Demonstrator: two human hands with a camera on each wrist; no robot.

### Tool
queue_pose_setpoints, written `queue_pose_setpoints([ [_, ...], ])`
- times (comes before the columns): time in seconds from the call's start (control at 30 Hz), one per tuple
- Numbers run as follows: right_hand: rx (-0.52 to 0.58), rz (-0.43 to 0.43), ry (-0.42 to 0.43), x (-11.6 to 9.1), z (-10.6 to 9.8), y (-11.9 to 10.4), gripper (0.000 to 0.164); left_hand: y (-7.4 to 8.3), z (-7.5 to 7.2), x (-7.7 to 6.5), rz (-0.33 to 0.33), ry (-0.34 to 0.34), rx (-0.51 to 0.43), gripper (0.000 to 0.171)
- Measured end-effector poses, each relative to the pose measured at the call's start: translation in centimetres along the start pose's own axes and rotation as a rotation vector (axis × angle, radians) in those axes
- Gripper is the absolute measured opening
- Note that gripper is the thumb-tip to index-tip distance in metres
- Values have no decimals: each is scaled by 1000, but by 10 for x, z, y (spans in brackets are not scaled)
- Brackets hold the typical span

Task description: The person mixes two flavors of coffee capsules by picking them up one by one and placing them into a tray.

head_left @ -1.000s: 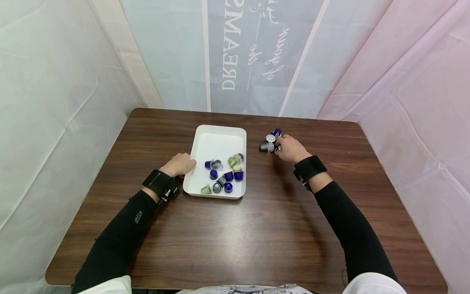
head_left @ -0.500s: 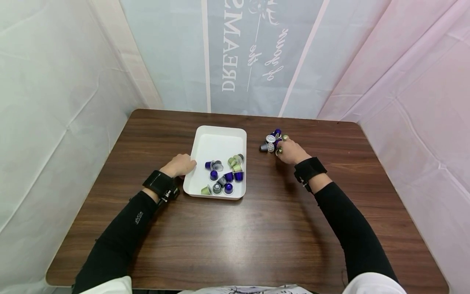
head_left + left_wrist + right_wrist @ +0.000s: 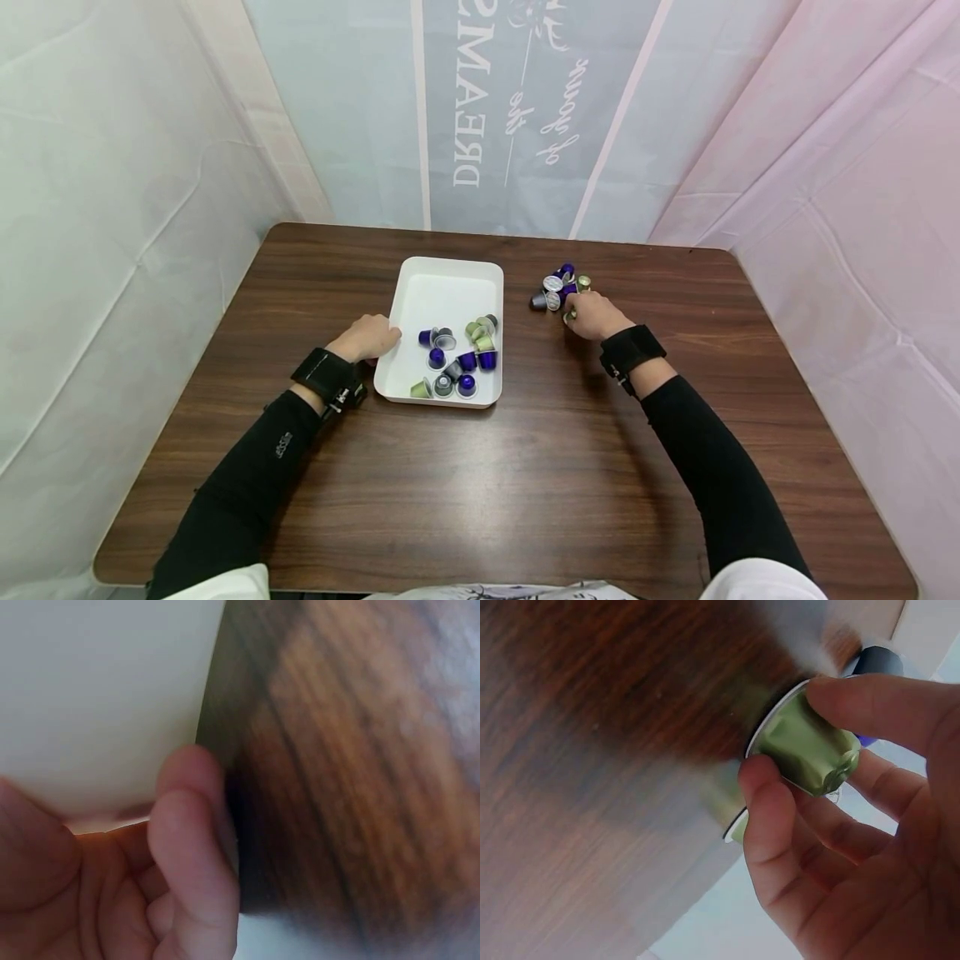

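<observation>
With my left hand (image 3: 367, 337) I grip the left side of a white tray (image 3: 420, 279); the left wrist view shows curled fingers against the tray's outer wall (image 3: 112, 697). Coffee capsules in green, blue and grey, such as a blue capsule (image 3: 487, 359), lie in the tray's near half. To the right of the tray, my right hand (image 3: 596, 317) is at the near side of a small pile of capsules (image 3: 552, 284). Seen from the right wrist, thumb and finger pinch a dented green coffee capsule (image 3: 802, 742) close over the table. A second green capsule (image 3: 739, 827) shows behind the fingers.
The wooden table (image 3: 480, 492) carries the tray and the pile. At the pile's left edge lies a grey capsule (image 3: 537, 301), and at its right a green capsule (image 3: 584, 282). Fabric curtains (image 3: 360, 117) enclose the table's back and sides.
My right hand has drawn slightly toward me along the pile, uncovering a green capsule and a blue capsule. My left hand and the tray are practically where they were.
</observation>
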State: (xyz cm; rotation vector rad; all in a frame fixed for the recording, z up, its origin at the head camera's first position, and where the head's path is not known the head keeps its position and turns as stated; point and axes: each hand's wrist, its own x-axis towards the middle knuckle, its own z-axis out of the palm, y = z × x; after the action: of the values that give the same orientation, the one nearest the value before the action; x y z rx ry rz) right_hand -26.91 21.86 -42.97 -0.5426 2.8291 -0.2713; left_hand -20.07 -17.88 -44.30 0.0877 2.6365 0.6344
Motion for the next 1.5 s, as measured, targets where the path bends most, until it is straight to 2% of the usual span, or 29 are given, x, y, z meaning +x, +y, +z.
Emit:
queue_pose_setpoints([
  [0.33,9,-64,13,-9,-7,-15,22,-1,0,0,16,-7,-1,37],
  [0.6,5,-172,58,-15,-14,-35,23,0,0,-1,10,0,0,36],
  [0.83,-1,-225,72,-21,-21,-55,25,0,0,-1,7,3,-11,36],
  [1.1,13,-278,79,-24,-25,-76,18,0,1,0,7,5,1,37],
  [1.5,24,-364,91,-26,-28,-100,17,1,-1,-3,4,-3,-12,37],
])
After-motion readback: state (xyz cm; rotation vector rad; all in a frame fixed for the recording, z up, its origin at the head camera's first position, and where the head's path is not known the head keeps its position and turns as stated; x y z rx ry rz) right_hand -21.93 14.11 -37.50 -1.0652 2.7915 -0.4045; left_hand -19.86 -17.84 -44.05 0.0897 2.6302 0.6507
